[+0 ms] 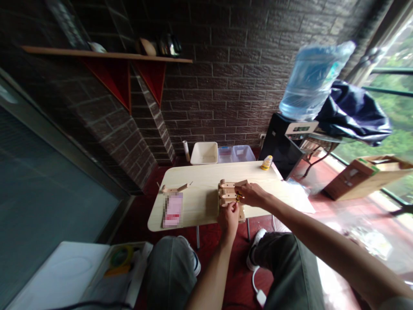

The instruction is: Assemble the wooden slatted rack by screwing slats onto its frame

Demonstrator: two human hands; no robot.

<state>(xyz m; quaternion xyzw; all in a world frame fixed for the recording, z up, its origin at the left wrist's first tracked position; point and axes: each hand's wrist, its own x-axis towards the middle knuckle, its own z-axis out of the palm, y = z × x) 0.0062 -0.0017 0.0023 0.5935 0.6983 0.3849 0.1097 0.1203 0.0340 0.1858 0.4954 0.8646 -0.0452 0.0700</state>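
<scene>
Two bare hands of ours meet over a wooden assembly (229, 196), which lies on the right half of the pale table (200, 206), by its near edge. Its wood is light brown and smooth-looking, built of bars set side by side, with rounded, knob-like ends on the left and small dark holes along the faces. Our right hand (251, 193) reaches over its right side, the fingers curled and closed on a small black-and-yellow piece (239, 197). Our left hand (229, 216) is at the near side, thumb and finger drawn close together just below that piece; we cannot tell whether they pinch anything. Toward the left end of the table we see a slim wooden part (176, 189), rounded at one end and angled at the other, above a flat pink rectangle (173, 209) with blurred detail. Near the far right corner stands a small yellow-and-white bottle (266, 162), and behind rises a dark, rough-faced brick wall (222, 86)
</scene>
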